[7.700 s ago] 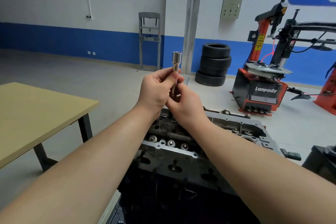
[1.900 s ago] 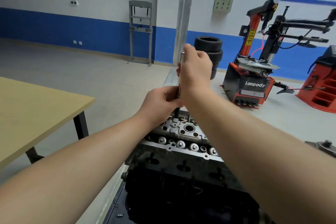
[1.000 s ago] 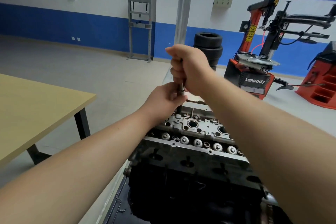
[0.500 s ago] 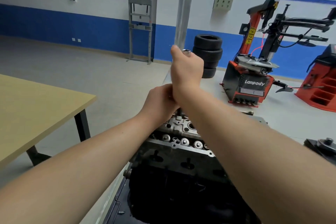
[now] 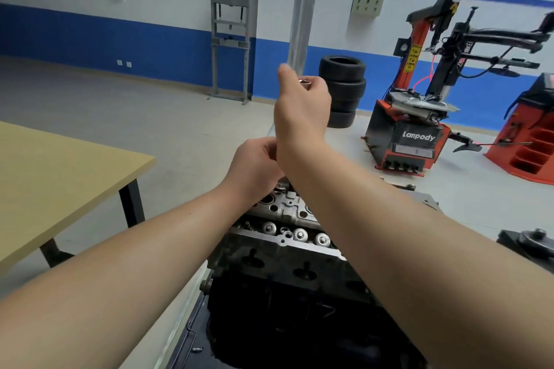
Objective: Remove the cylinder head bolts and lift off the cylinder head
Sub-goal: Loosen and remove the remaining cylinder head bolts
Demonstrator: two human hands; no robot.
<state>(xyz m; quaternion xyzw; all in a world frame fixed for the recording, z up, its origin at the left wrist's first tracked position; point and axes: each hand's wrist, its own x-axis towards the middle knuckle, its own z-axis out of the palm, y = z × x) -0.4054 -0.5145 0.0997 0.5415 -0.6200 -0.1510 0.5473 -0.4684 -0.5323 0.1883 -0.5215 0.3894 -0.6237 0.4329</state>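
Bare aluminium marks the cylinder head [image 5: 287, 213], which sits on top of the dark engine block [image 5: 287, 302] low in the middle of the head view, with a row of round valve tops along its near edge and several open bores behind them. Directly above the cylinder head, the right hand [image 5: 302, 105] is raised with its grip closed around the top of a long socket tool [image 5: 305, 80]; only the shiny open end of the tool peeks out above the curled fingers, and the shaft below is hidden behind the wrist. Just under that wrist, and right over the far left part of the cylinder head, the left hand [image 5: 254, 165] has its fingers curled in towards the hidden shaft; whether its grip actually closes on the tool I cannot tell. No bolt can be made out clearly under the hands. Left of the cylinder head stands a wooden bench [image 5: 60, 177] on dark legs. Beyond the cylinder head, against the blue and white wall, is a stack of tyres [image 5: 344, 90], and to the right of them a red and black tyre changer [image 5: 416, 132].
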